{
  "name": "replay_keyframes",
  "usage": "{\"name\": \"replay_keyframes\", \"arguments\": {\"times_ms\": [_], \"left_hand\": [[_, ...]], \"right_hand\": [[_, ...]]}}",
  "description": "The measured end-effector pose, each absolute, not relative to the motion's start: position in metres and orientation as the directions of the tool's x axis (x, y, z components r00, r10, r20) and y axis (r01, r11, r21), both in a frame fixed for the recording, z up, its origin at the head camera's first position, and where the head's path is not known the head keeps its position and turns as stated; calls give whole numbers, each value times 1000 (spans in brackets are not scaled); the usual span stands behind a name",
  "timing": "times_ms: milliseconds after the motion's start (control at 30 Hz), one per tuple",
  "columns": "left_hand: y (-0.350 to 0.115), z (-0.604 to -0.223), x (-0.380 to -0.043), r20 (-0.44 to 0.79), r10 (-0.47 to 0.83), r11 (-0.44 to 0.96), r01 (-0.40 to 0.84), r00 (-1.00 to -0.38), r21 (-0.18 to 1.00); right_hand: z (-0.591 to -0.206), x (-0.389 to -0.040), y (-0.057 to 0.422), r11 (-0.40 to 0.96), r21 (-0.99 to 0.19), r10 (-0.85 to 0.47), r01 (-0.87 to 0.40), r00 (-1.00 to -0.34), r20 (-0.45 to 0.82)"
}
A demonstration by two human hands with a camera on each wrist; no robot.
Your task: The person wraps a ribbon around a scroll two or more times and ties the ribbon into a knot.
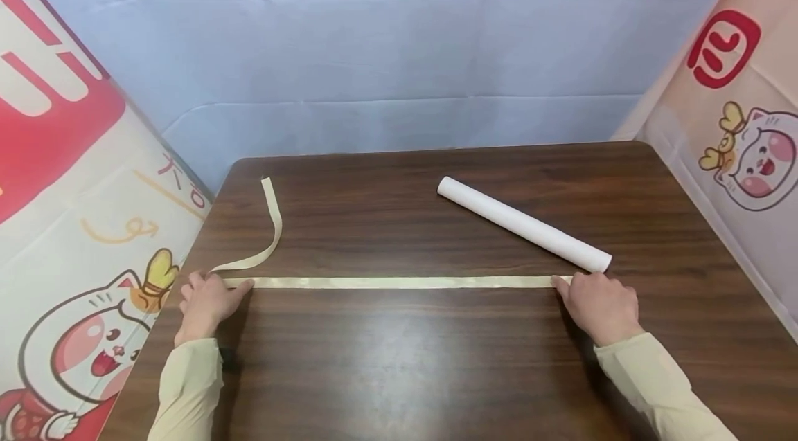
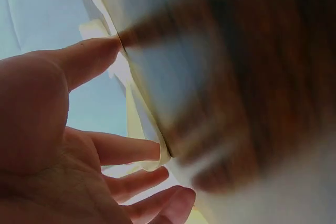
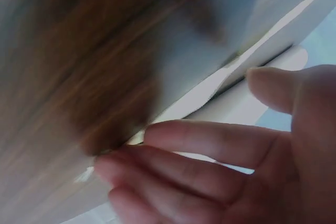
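Note:
A pale yellow ribbon [image 1: 399,282] lies straight and flat across the wooden table between both hands. My left hand [image 1: 208,299] presses its left stretch, with thumb and fingers spread apart. In the left wrist view the thumb tip meets the ribbon, and the index fingertip is at a small bend in it. Beyond that hand the ribbon's loose tail [image 1: 278,226] curves away toward the back. At the other side my right hand [image 1: 601,306] rests its extended fingertips on the ribbon [image 3: 194,98], the thumb held apart from the fingers. The ribbon's right end is mostly hidden under that hand.
A white roll [image 1: 524,223] lies slanted on the brown table [image 1: 386,219], its near end just behind my right hand. A pale blue cloth backdrop [image 1: 399,46] hangs behind the table. Printed cartoon panels stand along the left and right sides.

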State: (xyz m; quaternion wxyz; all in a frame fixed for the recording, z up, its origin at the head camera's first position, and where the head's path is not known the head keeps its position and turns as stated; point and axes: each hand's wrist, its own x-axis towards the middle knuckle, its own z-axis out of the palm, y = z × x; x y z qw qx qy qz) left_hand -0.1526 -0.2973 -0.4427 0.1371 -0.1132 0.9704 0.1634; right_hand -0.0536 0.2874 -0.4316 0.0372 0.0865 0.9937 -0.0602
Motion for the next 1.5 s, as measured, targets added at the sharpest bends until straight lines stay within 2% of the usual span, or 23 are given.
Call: {"name": "replay_keyframes", "arguments": {"times_ms": [167, 567, 767, 1267, 1500], "left_hand": [[-293, -444, -153, -309, -167, 929, -254, -936, 269], [-282, -443, -155, -308, -159, 932, -245, -938, 268], [-274, -442, -160, -321, -145, 943, -229, -936, 242], [-259, -442, -166, -339, -139, 945, -227, -930, 235], [-269, -442, -164, -339, -156, 933, -251, -928, 258]], "right_hand": [[-429, -57, 293, 960, -123, 229, 251, -958, -171], [-429, -64, 316, 934, -101, 315, 342, -925, -213], [-431, -63, 328, 931, -100, 335, 352, -930, -154], [-426, -69, 360, 917, -26, 373, 397, -881, -291], [-427, -67, 376, 903, -37, 395, 428, -861, -319]]}}
